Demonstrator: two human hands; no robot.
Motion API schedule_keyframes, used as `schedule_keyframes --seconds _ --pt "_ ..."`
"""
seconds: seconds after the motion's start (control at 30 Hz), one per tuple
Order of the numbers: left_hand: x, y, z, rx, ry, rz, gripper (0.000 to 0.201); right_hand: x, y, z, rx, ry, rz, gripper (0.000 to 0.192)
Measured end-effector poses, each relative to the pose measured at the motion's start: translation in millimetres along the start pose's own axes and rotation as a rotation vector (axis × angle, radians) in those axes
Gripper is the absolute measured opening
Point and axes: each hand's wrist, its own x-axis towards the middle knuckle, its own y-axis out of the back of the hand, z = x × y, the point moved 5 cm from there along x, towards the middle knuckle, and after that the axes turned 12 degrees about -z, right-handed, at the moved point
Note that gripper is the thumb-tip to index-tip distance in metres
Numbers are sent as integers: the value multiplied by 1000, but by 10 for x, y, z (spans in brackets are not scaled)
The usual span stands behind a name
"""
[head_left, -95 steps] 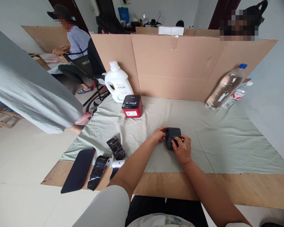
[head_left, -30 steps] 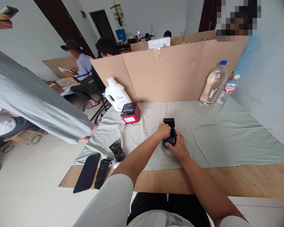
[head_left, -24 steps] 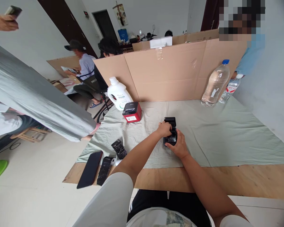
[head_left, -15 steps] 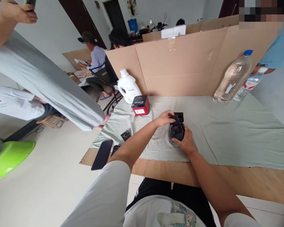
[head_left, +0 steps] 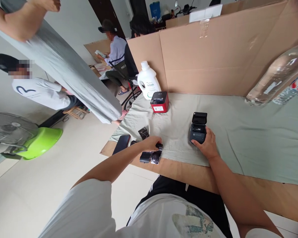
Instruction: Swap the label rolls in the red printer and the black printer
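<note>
My right hand point(head_left: 208, 142) is wrapped round the right side and front of a small black portable printer point(head_left: 198, 134) standing on the cloth. Its hinged lid point(head_left: 200, 118) is flipped up at the back, showing the compartment inside. Well to the left, at the table's front edge, my left hand point(head_left: 152, 143) pinches a glossy black plastic packet point(head_left: 156, 157) that hangs below the fingers. Beside that packet lies a dark flat item point(head_left: 145, 157) whose kind I cannot make out. Another black crinkled packet point(head_left: 143, 133) rests on the cloth behind my left wrist.
A dark phone point(head_left: 121, 144) lies at the table's left corner. Behind it stand a red-and-black box-shaped device point(head_left: 160, 102) and a white jug point(head_left: 149, 81). A cardboard screen point(head_left: 203, 66) backs the table. Large water bottles point(head_left: 278, 74) stand at right. Other people sit beyond at left.
My left hand has left the printer and moved left toward the front edge with the black packet. The printer's compartment now shows uncovered. My right hand stays on the printer; the view has shifted.
</note>
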Motion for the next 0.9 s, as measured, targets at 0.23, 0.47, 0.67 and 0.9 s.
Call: schedule_keyframes --seconds 0.23,0.47,0.67,0.9 --pt "-398 72 -213 120 92 102 21 -1 4 0 4 -14 -13 104" --pt "-526 51 -283 191 199 -57 19 -11 9 -1 30 -40 -11 99" --pt "-423 374 468 -280 -88 -448 30 2 98 -79 -40 2 116 83" --pt "872 549 1472 -115 -393 -74 24 -23 232 -220 -42 140 142 74"
